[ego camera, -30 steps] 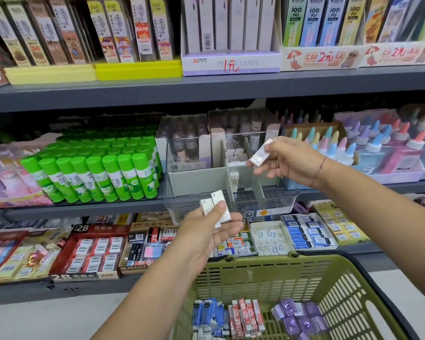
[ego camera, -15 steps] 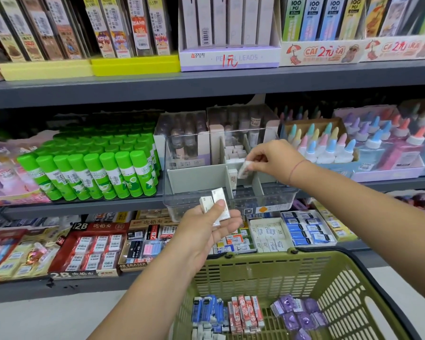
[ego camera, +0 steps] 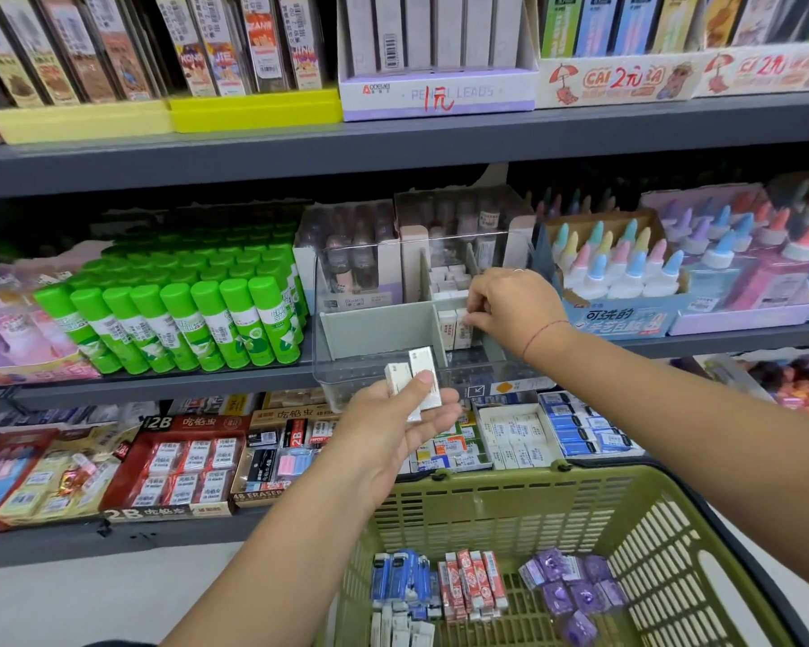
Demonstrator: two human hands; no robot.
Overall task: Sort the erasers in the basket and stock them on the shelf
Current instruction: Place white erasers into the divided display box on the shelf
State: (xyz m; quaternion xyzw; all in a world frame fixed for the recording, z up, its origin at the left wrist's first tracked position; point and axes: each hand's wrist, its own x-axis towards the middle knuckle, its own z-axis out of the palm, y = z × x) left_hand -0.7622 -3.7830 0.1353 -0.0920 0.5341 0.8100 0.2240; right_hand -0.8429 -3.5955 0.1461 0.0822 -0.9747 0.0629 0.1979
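My left hand (ego camera: 393,427) holds two white erasers (ego camera: 416,380) under its thumb, in front of a clear divided bin (ego camera: 374,333) on the middle shelf. My right hand (ego camera: 510,305) reaches into the bin's right compartment and pinches a white eraser (ego camera: 461,326) that stands beside another one there. More white erasers (ego camera: 449,277) fill the compartment behind. Below, the green basket (ego camera: 627,511) holds blue erasers (ego camera: 400,576), red erasers (ego camera: 472,586), purple erasers (ego camera: 570,590) and white ones (ego camera: 398,628).
Green glue sticks (ego camera: 183,310) stand left of the bin, pastel-capped glue bottles (ego camera: 627,263) to its right. The lower shelf carries boxes of erasers (ego camera: 183,464). Pencil lead boxes (ego camera: 435,91) line the top shelf.
My right hand has gone down from above the bin into its right compartment, carrying the white eraser with it. My left hand has stayed still with its two erasers.
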